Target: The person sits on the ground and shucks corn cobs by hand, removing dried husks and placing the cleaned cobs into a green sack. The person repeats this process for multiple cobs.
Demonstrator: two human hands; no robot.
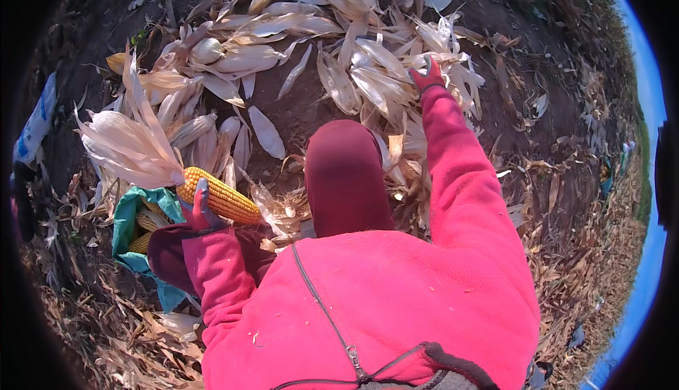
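Observation:
My left hand [200, 210], in a red and grey work glove, holds a yellow ear of corn [225, 199] whose dry husks [124, 148] are peeled back and still joined at its base. Just beside that hand, a green woven sack [125, 219] lies open with several husked ears [150, 220] inside. My right hand [427, 74], gloved too, reaches out to the upper right and touches pale dry husks [379, 69]; its fingertips are partly hidden among them, so whether it grips any cannot be told.
Unhusked ears [246, 59] and loose husks lie in an arc on dark soil before my knee [347, 177]. A white and blue sack [36, 119] is at the far left, with a dark shape below it. Dry stalks and leaves [578, 262] cover the ground at right.

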